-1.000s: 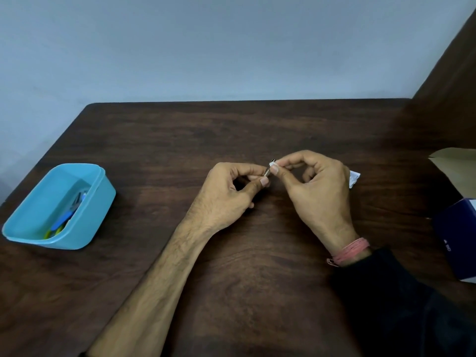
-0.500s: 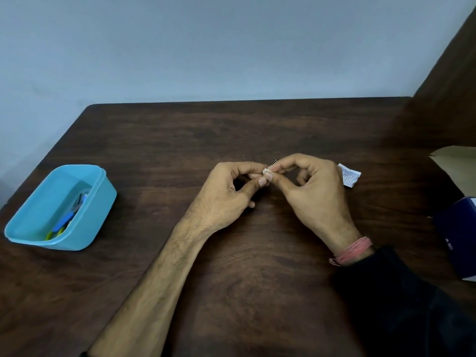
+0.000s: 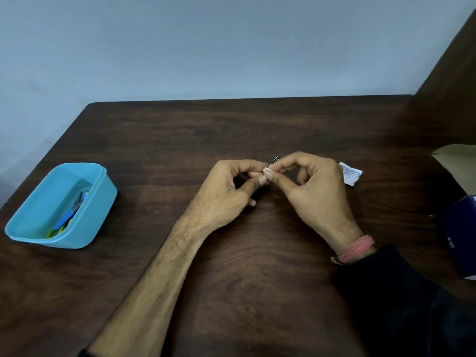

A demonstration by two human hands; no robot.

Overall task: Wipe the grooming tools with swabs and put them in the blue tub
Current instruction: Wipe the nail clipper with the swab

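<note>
Dark wooden table (image 3: 231, 279): I see left hand (image 3: 226, 194) and right hand (image 3: 316, 191) pinching a small metal tool (image 3: 273, 161) and white swab (image 3: 266, 170) together, center; blue tub (image 3: 100, 202) at nine o'clock, well apart.

One view only, from the person's head, looking forward and down over a dark wooden table (image 3: 257, 130). Both forearms reach in from the bottom edge, close under the lens. The table's far edge and the wall (image 3: 231, 47) fill the top; no second view overlaps.
</note>
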